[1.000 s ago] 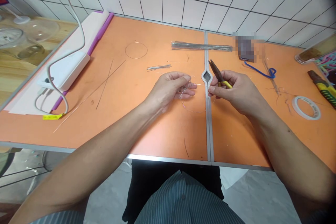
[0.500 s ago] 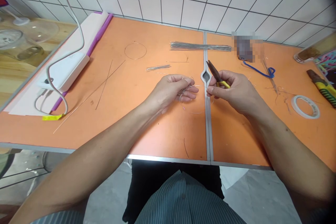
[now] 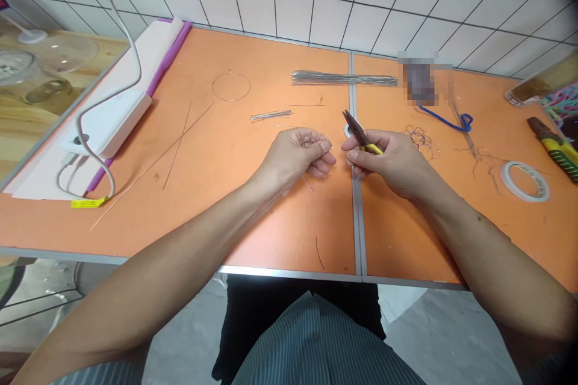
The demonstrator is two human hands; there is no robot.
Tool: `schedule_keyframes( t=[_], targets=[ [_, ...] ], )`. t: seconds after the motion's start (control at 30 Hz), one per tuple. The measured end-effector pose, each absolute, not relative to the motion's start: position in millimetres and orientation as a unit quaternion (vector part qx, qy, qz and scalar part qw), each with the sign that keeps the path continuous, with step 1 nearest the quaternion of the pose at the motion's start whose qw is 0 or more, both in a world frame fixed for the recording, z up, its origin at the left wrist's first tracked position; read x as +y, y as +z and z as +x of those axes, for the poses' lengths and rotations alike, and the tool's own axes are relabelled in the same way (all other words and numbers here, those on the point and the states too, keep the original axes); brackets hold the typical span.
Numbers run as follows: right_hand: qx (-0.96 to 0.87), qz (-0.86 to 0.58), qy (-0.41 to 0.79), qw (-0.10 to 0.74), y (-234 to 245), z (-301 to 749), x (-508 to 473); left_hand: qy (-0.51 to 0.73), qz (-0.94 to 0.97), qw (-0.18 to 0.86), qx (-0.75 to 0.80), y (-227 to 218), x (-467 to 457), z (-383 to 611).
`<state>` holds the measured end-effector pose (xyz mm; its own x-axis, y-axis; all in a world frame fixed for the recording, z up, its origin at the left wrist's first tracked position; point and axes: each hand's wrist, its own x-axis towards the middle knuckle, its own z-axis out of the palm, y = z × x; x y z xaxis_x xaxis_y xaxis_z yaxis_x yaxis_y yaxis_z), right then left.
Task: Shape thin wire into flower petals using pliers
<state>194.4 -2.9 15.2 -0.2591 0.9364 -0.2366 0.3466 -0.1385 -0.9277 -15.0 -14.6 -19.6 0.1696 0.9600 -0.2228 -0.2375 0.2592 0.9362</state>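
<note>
My left hand (image 3: 307, 153) is closed, thumb against fingers, on a thin bent wire (image 3: 307, 183) whose loops show around the fingertips. A hand's width to the right, my right hand (image 3: 383, 156) grips yellow-handled pliers (image 3: 356, 129), their dark jaws pointing up and to the left. The thumb and index finger of that hand are close together, with a fine strand of wire hanging below them. Just behind the right wrist lies a flower-shaped wire piece (image 3: 419, 141) on the orange table (image 3: 289, 222).
A bundle of straight wires (image 3: 343, 78) and a shorter bundle (image 3: 271, 115) lie beyond my hands. Left are a wire ring (image 3: 231, 86), long crossed wires (image 3: 153, 171) and a white power strip (image 3: 108, 123). Right are blue-handled scissors (image 3: 465, 123), a tape roll (image 3: 525, 181) and a yellow-black tool (image 3: 555, 147).
My right hand has moved left with the pliers, closer to my left hand, uncovering the flower-shaped wire piece. My left fingers have curled in more around the wire.
</note>
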Motion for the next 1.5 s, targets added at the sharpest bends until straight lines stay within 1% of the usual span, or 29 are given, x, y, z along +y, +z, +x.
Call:
schedule_keyframes(
  t=[0.4, 0.5, 0.7, 0.8, 0.93, 1.07, 1.27, 1.5],
  targets=[
    [-0.567, -0.529, 0.565, 0.281, 11, 191, -1, 0.478, 0.394, 0.647, 0.445, -21, -15, -17],
    [-0.578, -0.528, 0.556, 0.279, 8, 192, -1, 0.473, 0.392, 0.653, 0.444, -20, -14, -17],
    [-0.627, -0.52, 0.515, 0.266, 3, 192, -1, 0.422, 0.404, 0.687, 0.433, -18, -14, -15],
    [-0.613, -0.539, 0.502, 0.286, 4, 192, -1, 0.436, 0.389, 0.689, 0.428, -16, -12, -19],
    [-0.583, -0.557, 0.494, 0.324, 9, 193, 0, 0.457, 0.386, 0.67, 0.441, -12, -9, -26],
    [-0.566, -0.565, 0.49, 0.346, 13, 195, 1, 0.468, 0.385, 0.653, 0.453, -10, -9, -27],
    [-0.561, -0.57, 0.484, 0.356, 12, 197, 3, 0.475, 0.396, 0.629, 0.472, -10, -11, -24],
    [-0.567, -0.565, 0.487, 0.349, 12, 196, 2, 0.465, 0.411, 0.628, 0.47, -15, -11, -25]
  ],
)
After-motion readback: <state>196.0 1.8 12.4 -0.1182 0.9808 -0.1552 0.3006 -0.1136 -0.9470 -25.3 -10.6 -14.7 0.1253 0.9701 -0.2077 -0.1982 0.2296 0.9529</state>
